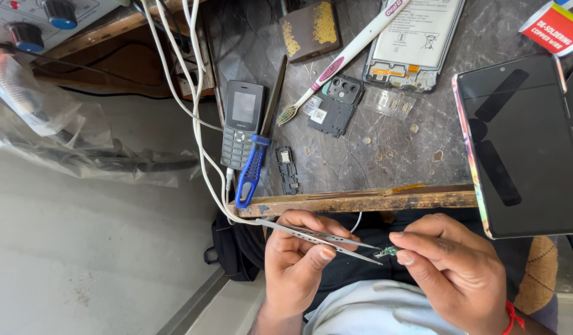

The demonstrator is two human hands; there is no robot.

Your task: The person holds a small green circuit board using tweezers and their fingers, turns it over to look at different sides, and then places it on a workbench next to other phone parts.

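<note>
The left hand [296, 260] is closed around a pair of metal tweezers [320, 237], thumb and fingers pinching the two blades together, with the tips pointing toward the other hand. The right hand [454, 270] pinches a tiny green circuit piece [386, 252] between thumb and forefinger, and the tweezer tips meet that piece in the gap between the two hands, below the worn wooden edge of the tabletop [386, 155]. Just above the left hand, a blue-handled tool [252, 170] lies at the tabletop's edge beside a dark keypad phone [242, 124], with white cables [196, 111] running past them. Farther above the hands lie a small black phone part [285, 169], a black camera cover plate [335, 102] and a white-and-pink toothbrush [342, 59], and beyond those an opened phone body [414, 40]. Above the right hand, a smartphone with a dark screen [522, 142] overhangs the edge.
</note>
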